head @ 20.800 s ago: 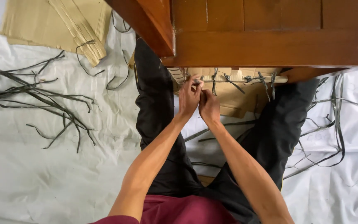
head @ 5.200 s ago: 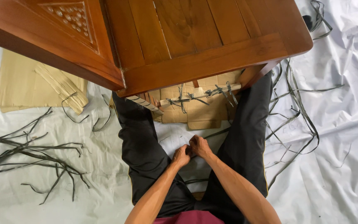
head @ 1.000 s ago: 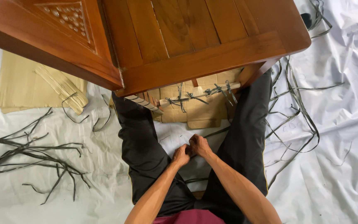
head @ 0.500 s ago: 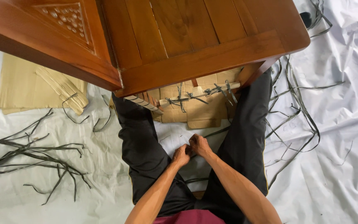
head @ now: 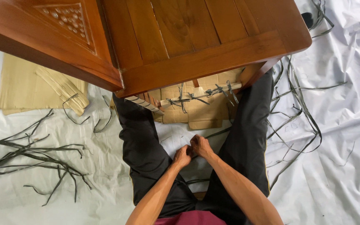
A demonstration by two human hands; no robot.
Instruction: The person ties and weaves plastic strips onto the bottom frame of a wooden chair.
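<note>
My left hand (head: 182,156) and my right hand (head: 200,146) meet between my legs in black trousers (head: 144,154), fingers curled together over the white sheet (head: 346,137). What they pinch is too small to make out; it may be a dark strip. Just beyond them a pale cane rod (head: 201,92) runs under the wooden furniture (head: 176,37), with several dark strips (head: 180,100) knotted around it. Cardboard pieces (head: 196,112) lie beneath that rod.
A loose bundle of dark strips (head: 26,156) lies on the sheet at the left, and more dark strips (head: 301,108) trail at the right. A flat cardboard sheet (head: 26,87) with pale canes (head: 63,87) rests at the upper left. The furniture's carved panel (head: 67,23) overhangs the far side.
Compared with the oldest frame, my hands have come back from the rod to a spot between my legs. Over the last second they barely move.
</note>
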